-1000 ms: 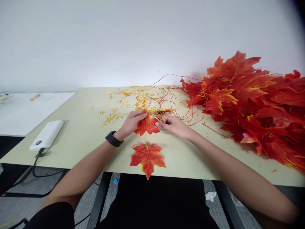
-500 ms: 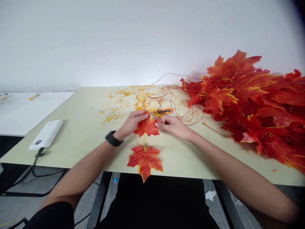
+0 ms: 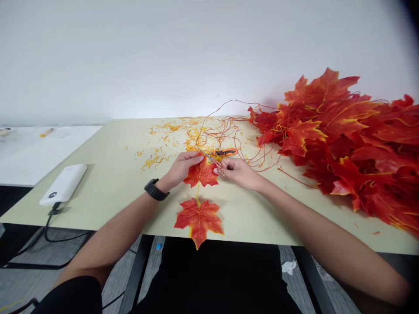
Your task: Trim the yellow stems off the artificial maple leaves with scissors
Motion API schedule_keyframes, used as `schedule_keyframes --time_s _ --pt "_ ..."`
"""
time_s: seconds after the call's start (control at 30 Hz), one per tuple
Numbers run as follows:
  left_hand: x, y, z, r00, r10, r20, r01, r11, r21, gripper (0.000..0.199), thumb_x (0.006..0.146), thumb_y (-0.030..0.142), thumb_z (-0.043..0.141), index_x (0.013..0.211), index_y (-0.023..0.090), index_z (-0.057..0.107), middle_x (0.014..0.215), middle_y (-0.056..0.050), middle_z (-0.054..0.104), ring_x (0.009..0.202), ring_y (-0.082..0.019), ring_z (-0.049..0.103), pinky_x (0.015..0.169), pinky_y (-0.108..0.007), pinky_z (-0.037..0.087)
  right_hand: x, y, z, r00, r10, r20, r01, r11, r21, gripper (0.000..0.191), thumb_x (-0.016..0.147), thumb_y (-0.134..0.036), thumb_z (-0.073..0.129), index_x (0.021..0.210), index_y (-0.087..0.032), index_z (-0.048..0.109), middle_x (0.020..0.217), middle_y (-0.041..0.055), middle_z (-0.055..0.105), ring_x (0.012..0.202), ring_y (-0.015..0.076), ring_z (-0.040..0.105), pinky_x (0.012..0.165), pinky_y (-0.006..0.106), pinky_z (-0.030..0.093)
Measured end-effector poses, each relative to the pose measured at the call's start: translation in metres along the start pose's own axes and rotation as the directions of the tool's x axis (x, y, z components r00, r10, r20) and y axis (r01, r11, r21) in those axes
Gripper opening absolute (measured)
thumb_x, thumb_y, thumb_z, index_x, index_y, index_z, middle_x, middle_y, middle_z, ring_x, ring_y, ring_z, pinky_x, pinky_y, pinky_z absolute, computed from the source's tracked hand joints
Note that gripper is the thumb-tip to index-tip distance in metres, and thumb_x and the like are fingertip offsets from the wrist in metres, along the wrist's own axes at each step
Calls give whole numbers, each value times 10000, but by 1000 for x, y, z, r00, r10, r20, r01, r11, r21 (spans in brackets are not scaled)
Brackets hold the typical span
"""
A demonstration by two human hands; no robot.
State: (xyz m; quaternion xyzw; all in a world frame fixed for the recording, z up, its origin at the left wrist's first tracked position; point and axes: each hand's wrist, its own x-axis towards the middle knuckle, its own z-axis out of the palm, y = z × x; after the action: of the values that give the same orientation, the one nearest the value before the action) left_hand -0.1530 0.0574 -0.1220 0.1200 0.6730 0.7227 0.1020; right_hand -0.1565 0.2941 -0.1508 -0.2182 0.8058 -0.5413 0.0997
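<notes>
A heap of artificial maple leaves (image 3: pixel 337 139) is lying to the right, and thin red wires (image 3: pixel 229 131) are trailing over the pale table (image 3: pixel 98 205) among yellow scraps (image 3: pixel 166 148). The left hand (image 3: pixel 183 169) is resting on a maple leaf (image 3: pixel 201 172), just above a second leaf (image 3: pixel 198 220), while the right hand (image 3: pixel 237 172) is pinching a thin metal tool (image 3: pixel 211 159).

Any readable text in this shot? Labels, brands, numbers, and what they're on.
Nothing is legible.
The white power bank has a small dark round mark near one end, too small to read.
The orange-and-black tool handle and black wristband show no readable markings.
</notes>
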Motion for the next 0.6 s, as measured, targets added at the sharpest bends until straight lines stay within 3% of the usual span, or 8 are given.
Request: schedule_keyframes --time_s 0.3,0.47,0.6 --pt "1 -3 -2 999 28 -44 -26 998 52 457 757 528 874 667 162 617 657 -6 581 582 -75 460 547 -238 348 1 -5 -4 996 36 -87 -41 998 -53 718 815 -822 757 685 -219 390 680 -33 380 649 118 327 597 294 242" --pt "4 -8 -6 985 91 -145 -64 982 178 529 847 626 797 693 170 579 645 5 520 558 -68 405 534 -249 290 0 -11 -8 985 49 -164 -68 992 -111 740 795 -911 693 719 -222 433 709 -20 406 681 135 351 611 299 261" --pt "8 -13 -8 963 184 -199 -118 946 301 553 919 654 722 709 171 554 664 3 511 598 -77 398 566 -252 297 -5 -20 -3 983 24 -180 -50 989 -136 722 823 -868 706 721 -227 390 698 -19 413 671 134 350 616 301 263"
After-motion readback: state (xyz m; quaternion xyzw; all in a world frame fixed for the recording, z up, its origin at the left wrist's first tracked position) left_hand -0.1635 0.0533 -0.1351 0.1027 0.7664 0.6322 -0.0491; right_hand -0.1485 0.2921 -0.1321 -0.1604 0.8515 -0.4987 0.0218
